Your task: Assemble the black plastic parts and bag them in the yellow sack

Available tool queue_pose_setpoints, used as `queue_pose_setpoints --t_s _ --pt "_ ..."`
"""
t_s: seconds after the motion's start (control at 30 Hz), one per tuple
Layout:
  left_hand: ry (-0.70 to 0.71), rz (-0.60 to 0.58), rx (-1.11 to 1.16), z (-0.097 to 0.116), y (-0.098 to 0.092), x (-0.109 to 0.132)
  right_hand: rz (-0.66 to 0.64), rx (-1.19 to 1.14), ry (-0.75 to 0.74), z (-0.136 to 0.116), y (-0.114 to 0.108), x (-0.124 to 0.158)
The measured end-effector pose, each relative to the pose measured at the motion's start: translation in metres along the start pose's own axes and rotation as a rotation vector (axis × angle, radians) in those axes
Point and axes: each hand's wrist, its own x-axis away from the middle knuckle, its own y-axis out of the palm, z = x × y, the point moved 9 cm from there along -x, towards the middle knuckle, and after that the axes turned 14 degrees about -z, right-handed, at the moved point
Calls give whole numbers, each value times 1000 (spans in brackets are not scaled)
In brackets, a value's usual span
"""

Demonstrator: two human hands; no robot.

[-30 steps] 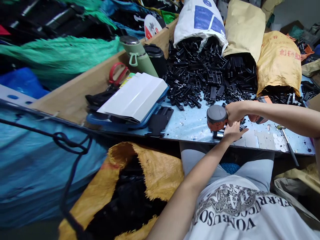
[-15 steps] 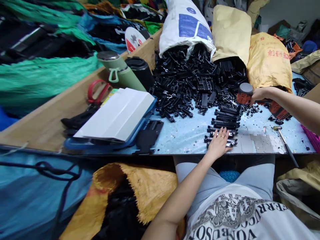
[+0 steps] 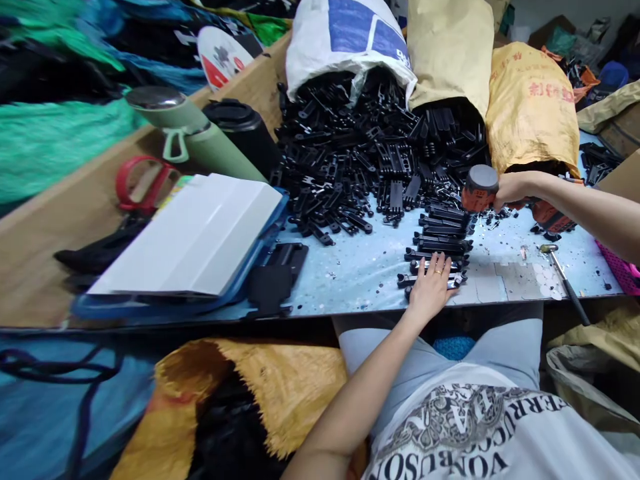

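A row of several black elongated parts (image 3: 443, 245) lies side by side on the light-blue tabletop. My left hand (image 3: 431, 285) rests flat on the near end of this row, fingers stretched out. A red and black power drill (image 3: 481, 190) is gripped in my right hand (image 3: 513, 189). It is held over the right ends of the far parts in the row, its head pointing down. Whether the bit touches a part cannot be made out. Beside the row, to the right, a hammer (image 3: 565, 280) lies with its handle over the table's front edge.
Behind the row spreads a large heap of black parts (image 3: 345, 160), spilling from a white sack (image 3: 350, 47), a tan sack (image 3: 447, 60) and a yellow sack (image 3: 533, 113). At left are a green bottle (image 3: 200, 133), a white board (image 3: 190, 233) and red-handled scissors (image 3: 145, 183).
The view has shifted, so things at the left appear farther left. The drill stays over the right ends of the row, and my left hand still lies on the near parts.
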Motion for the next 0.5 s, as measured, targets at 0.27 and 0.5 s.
queue_pose_setpoints --t_s 0.27,0.5 --pt "-4 3 -14 1 0 -1 6 99 17 -17 18 10" --pt "2 20 -7 1 1 -3 -49 58 -20 -23 39 26"
